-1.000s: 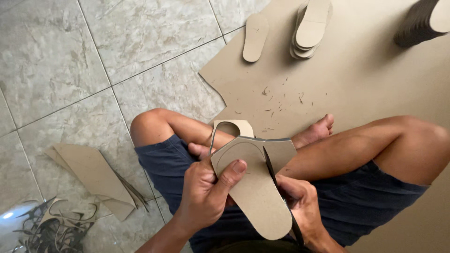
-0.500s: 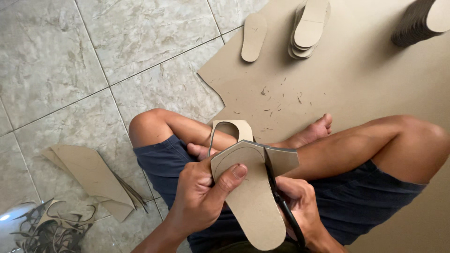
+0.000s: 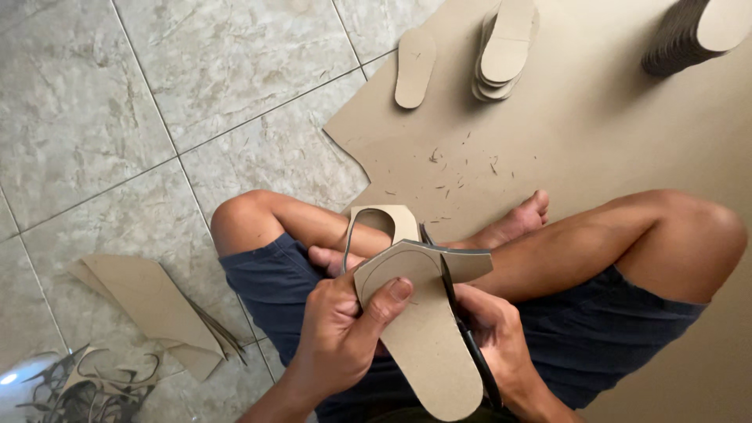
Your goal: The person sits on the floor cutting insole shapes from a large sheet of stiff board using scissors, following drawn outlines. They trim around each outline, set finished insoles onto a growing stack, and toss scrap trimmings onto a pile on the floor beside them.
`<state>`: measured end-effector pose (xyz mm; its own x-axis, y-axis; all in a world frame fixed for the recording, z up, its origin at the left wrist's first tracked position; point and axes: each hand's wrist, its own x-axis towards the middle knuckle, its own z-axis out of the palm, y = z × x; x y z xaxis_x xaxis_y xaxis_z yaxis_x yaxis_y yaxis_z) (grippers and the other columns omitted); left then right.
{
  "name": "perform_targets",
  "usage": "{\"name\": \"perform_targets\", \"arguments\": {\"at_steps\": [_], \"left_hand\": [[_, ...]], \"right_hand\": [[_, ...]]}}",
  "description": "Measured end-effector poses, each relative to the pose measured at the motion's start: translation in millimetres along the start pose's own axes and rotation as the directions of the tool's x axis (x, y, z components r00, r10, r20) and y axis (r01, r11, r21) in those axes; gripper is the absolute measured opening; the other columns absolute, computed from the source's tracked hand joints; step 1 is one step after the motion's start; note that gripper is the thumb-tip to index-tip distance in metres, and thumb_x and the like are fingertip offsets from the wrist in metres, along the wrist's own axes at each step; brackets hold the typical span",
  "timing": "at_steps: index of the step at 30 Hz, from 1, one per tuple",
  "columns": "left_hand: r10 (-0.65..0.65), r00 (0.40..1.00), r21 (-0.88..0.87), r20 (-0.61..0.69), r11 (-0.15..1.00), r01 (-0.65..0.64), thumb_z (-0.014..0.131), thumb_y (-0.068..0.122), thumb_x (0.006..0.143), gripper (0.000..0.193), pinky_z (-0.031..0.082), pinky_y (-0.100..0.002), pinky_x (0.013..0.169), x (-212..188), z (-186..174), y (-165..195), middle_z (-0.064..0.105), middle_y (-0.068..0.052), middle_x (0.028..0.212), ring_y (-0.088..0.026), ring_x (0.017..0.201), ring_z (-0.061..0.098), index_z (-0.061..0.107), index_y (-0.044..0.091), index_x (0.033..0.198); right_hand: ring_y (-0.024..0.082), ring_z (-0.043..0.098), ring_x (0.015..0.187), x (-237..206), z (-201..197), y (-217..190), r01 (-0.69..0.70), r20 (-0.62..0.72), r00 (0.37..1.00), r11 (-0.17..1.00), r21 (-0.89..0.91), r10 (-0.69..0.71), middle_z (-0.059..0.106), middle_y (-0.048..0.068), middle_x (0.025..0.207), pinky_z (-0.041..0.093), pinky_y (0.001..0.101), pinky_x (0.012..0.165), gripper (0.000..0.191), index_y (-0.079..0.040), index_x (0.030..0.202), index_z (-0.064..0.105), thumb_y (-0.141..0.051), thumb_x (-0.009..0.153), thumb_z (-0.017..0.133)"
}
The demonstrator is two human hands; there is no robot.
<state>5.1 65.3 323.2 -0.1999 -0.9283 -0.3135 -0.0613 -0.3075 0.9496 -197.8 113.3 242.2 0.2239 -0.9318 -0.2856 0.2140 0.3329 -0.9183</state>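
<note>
Cardboard sole piece point(image 3: 427, 337): over my lap, betw. both hands, trimmed strip curling off its top.
L hand point(image 3: 341, 333): closed on sole's left edge, thumb on top.
R hand point(image 3: 497, 333): I see it gripping scissors point(image 3: 462, 329), blades along sole's right edge.
Floor: cardboard sheet point(image 3: 595, 133) w/ sole stacks point(image 3: 505, 47); offcuts point(image 3: 153, 309) on tiles, left.

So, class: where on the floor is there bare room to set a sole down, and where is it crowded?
Bare: the grey tiles upper left, and the cardboard sheet between the stacked soles and the raised knee. Crowded: the offcuts lower left.
</note>
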Motion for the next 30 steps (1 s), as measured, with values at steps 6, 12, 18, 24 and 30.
{"name": "perform_targets", "arguments": {"at_steps": [6,12,18,24,30], "left_hand": [[0.070,0.995,0.080,0.065,0.994,-0.075,0.064,0.024,0.102,0.025,0.043,-0.025,0.055,0,-14,6,0.059,0.005,0.066,-0.003,0.063,0.051,0.075,0.001,0.097],[0.026,0.992,0.063,0.126,0.997,-0.034,0.064,0.022,0.100,0.024,0.048,-0.025,0.058,0,-14,5,0.066,0.004,0.070,-0.004,0.067,0.057,0.075,0.002,0.106],[0.037,0.980,0.033,0.196,0.998,-0.044,0.064,0.022,0.102,0.024,0.051,-0.025,0.063,3,-23,6,0.070,0.002,0.077,-0.004,0.073,0.061,0.075,0.001,0.105],[0.006,0.959,0.032,0.284,0.999,-0.015,0.063,0.024,0.102,0.026,0.052,-0.025,0.065,4,-19,7,0.069,0.002,0.077,-0.005,0.074,0.062,0.074,0.001,0.109],[-0.039,0.939,0.001,0.342,0.999,0.041,0.063,0.023,0.100,0.026,0.054,-0.025,0.070,12,-31,11,0.072,-0.001,0.085,-0.006,0.080,0.065,0.073,0.000,0.108]], "right_hand": [[0.013,0.059,0.074,-8,-5,3,-0.051,-0.064,0.998,0.920,-0.389,0.028,0.065,0.006,0.079,0.048,0.0274,0.067,0.027,0.005,0.102,0.077,-0.010,0.079,0.079],[0.009,0.058,0.072,-4,-2,-7,0.112,0.021,0.994,0.975,-0.193,-0.110,0.066,0.005,0.080,0.048,0.0271,0.064,0.026,0.005,0.099,0.067,-0.010,0.078,0.068],[0.009,0.054,0.059,-2,-1,-16,0.061,0.031,0.998,0.931,-0.360,-0.054,0.062,0.001,0.067,0.045,0.0265,0.056,0.032,0.003,0.093,0.073,-0.024,0.076,0.078],[0.010,0.052,0.067,-6,-4,-10,0.019,0.056,0.998,0.992,-0.128,-0.012,0.059,-0.001,0.074,0.044,0.0264,0.059,0.031,0.003,0.090,0.066,-0.023,0.076,0.074],[0.010,0.046,0.066,-8,-4,-13,-0.061,0.063,0.995,0.986,-0.157,0.072,0.057,0.002,0.069,0.041,0.0273,0.059,0.029,0.004,0.084,0.067,-0.021,0.078,0.081]]}}
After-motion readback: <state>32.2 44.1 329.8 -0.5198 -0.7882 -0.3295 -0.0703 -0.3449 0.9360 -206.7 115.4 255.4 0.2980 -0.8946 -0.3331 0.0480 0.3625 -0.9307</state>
